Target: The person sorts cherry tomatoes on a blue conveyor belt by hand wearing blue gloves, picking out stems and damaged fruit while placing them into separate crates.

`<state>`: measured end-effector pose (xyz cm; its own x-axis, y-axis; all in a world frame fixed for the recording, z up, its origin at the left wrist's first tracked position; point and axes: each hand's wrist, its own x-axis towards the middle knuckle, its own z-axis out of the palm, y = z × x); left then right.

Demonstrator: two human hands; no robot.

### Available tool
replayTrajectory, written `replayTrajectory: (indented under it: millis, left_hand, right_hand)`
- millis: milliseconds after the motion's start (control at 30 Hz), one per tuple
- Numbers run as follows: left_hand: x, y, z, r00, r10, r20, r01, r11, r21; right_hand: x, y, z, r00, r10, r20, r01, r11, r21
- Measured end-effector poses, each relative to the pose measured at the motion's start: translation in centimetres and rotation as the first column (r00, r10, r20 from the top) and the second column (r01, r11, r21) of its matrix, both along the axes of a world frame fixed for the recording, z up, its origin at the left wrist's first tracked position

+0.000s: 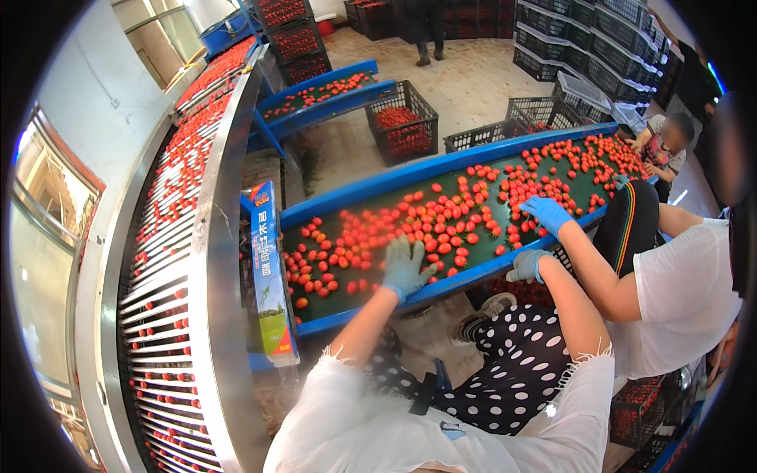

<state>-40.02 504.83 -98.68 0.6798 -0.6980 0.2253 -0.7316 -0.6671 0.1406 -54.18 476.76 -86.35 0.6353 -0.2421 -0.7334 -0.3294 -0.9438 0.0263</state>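
Small red cherry tomatoes (450, 207) lie scattered along a green conveyor belt (331, 307) between blue side rails. My left hand (406, 266), in a light blue glove, reaches over the near rail (461, 282) with fingers apart among the tomatoes. Nothing shows in its grasp. At the outer side of that rail, farther right, is my gloved right hand (527, 266). Its fingers are bent downward, and whether they enclose anything is hidden. Several tomatoes at the belt's left part look blurred.
A co-worker's blue-gloved hand (547, 214) works just beyond my right hand. A child (662, 148) touches the belt's far end. To the left runs a metal roller sorter (159, 331); a printed carton (273, 272) stands beside the belt. A black crate (434, 127) holds tomatoes.
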Motion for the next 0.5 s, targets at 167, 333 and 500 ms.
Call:
replayTrajectory:
  millis: [167, 333, 500]
  left_hand:
    - [-0.9, 1.5, 2.4, 1.0, -0.017, 0.008, 0.018, 0.972, -0.236]
    - [4.1, 7.5, 1.6, 0.958, 0.283, 0.049, -0.26, 0.927, -0.271]
    - [5.8, 11.9, 0.0, 0.92, 0.393, 0.02, -0.38, 0.901, -0.21]
  right_hand:
    - [1.5, 2.6, 0.9, 0.965, 0.088, 0.246, -0.11, 0.991, 0.077]
    - [3.5, 5.6, 1.3, 0.898, 0.111, 0.426, -0.167, 0.981, 0.095]
    - [4.9, 7.0, 1.2, 0.904, 0.149, 0.4, -0.194, 0.978, 0.074]
